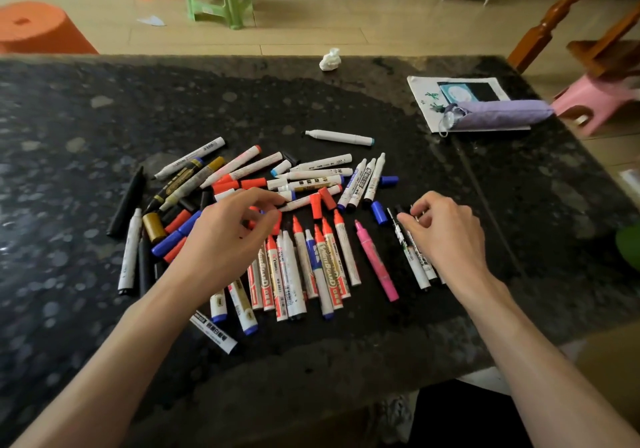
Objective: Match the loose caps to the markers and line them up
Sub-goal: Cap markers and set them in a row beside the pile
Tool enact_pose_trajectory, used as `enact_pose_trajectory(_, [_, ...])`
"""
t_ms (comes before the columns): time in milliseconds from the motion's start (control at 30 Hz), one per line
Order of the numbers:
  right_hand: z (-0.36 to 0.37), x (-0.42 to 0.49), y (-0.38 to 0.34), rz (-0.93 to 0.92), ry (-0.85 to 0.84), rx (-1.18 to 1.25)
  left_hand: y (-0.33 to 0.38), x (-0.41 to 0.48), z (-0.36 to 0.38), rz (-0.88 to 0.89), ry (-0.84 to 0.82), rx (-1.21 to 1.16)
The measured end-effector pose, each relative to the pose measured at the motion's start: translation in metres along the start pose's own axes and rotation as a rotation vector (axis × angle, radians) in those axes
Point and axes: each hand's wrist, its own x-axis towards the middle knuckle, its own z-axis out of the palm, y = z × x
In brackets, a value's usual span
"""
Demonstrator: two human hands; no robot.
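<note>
A row of white cylindrical plastic markers with orange-red tips (pixel 304 267) lies mid-table, long axes running near to far, tips pointing away from the person. The left hand (pixel 228 239) pinches a red plastic cap (pixel 277 223) above the tips. The right hand (pixel 446 236) curls over thin black-tipped markers (pixel 414 260) at the row's right end; whether it grips one is unclear. A jumbled pile of markers and caps (pixel 242 162) lies behind. The dark speckled stone table (pixel 104 118) has bare room on the far side and left.

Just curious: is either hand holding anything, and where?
Left hand pinches a red cap by its side; right hand curls at a black marker near its tip, grip unclear.
</note>
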Motion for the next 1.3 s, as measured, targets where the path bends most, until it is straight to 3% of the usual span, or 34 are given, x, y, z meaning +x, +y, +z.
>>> enact_pose_trajectory(167, [0.000, -0.028, -0.042, -0.187, -0.343, 0.318, -0.002, 0.001, -0.003, -0.016, 0.032, 0.013])
enact_pose_trajectory(300, [0.013, -0.049, -0.066, -0.316, -0.480, 0.326, -0.005, 0.002, -0.006, -0.029, 0.047, 0.030])
enact_pose_trajectory(600, [0.028, -0.063, -0.092, -0.325, -0.484, 0.199, -0.006, 0.002, -0.010, -0.044, 0.098, 0.044])
enact_pose_trajectory(1300, [0.023, -0.057, -0.089, -0.160, -0.465, 0.240, -0.007, 0.003, -0.012, -0.052, 0.102, 0.043])
